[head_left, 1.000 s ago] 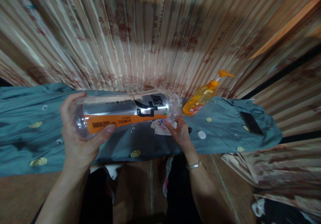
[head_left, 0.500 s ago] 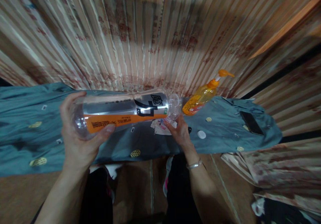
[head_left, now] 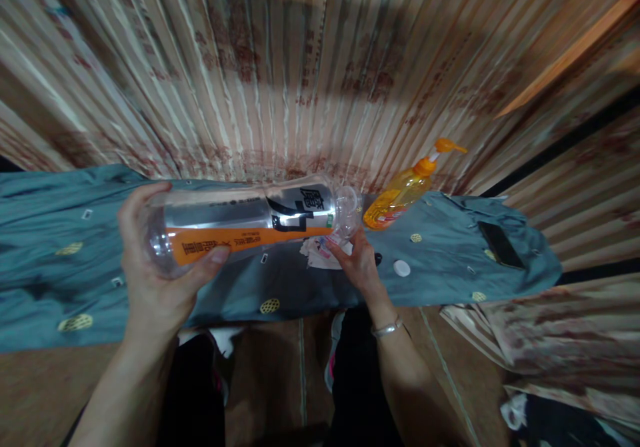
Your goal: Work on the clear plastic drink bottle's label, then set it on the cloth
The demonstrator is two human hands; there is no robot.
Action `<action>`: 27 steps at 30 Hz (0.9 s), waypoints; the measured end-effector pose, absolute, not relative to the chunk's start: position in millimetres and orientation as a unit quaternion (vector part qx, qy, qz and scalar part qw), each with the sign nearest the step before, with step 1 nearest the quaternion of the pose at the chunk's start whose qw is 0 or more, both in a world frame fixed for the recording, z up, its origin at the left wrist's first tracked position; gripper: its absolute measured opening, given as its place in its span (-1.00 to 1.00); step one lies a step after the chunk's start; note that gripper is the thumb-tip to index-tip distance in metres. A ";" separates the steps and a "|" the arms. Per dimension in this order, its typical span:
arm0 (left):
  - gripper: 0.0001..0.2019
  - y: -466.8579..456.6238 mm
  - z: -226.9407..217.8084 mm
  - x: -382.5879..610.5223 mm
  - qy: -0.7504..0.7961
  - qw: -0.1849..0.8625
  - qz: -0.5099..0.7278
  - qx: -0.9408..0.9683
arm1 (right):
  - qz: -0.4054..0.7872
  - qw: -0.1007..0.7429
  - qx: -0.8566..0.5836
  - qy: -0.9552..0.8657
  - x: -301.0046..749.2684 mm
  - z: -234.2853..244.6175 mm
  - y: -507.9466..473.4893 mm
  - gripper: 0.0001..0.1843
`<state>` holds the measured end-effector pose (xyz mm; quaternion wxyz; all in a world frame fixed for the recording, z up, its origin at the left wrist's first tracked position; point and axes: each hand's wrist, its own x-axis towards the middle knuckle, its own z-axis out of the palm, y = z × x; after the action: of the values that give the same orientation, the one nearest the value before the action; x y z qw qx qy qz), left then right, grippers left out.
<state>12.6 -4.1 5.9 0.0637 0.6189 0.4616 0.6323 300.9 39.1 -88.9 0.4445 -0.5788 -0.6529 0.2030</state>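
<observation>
the left hand (head_left: pixel 155 287) is gripping the base of a clear bottle (head_left: pixel 245 220), its thumb pressing along the orange part of the label and its other fingers wrapping around the far side. the bottle is lying on its side in the grip over the blue-green cloth (head_left: pixel 440 253), its mouth pointing right. the right hand (head_left: pixel 361 263) is resting just under the bottle's neck, its thumb and forefinger pointing toward the neck and a crumpled white wad (head_left: pixel 320 255); its other fingers are hiding, so i cannot tell whether it is pinching the wad or only touching it. a bracelet (head_left: pixel 387 327) is circling the right wrist. the pump bottle (head_left: pixel 397 200), holding yellow liquid, is standing just beyond the clear bottle's mouth. a white cap (head_left: pixel 401 268) is lying near the right hand, and a small black thing (head_left: pixel 379 259) is showing between them. a phone (head_left: pixel 501 244) is lying farther right, and a pleated curtain (head_left: pixel 300 53) is hanging behind the cloth.
</observation>
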 end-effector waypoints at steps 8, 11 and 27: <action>-0.13 -4.7 5.3 13.6 0.472 0.092 0.641 0.598 | 0.205 0.448 -0.585 -0.644 299.2 -88.2 38.4 -0.56; -0.13 -4.2 4.8 13.1 0.467 0.095 0.643 0.600 | 0.204 0.447 -0.586 -0.644 299.3 -87.8 38.4 -0.57; -0.14 -4.1 5.0 13.4 0.473 0.078 0.631 0.610 | 0.226 0.446 -0.588 -0.636 299.3 -85.3 37.8 -0.55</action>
<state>13.4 -4.1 5.0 0.0782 0.6104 0.4726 0.6309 299.3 37.8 -85.3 0.4456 -0.5882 -0.6361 0.2255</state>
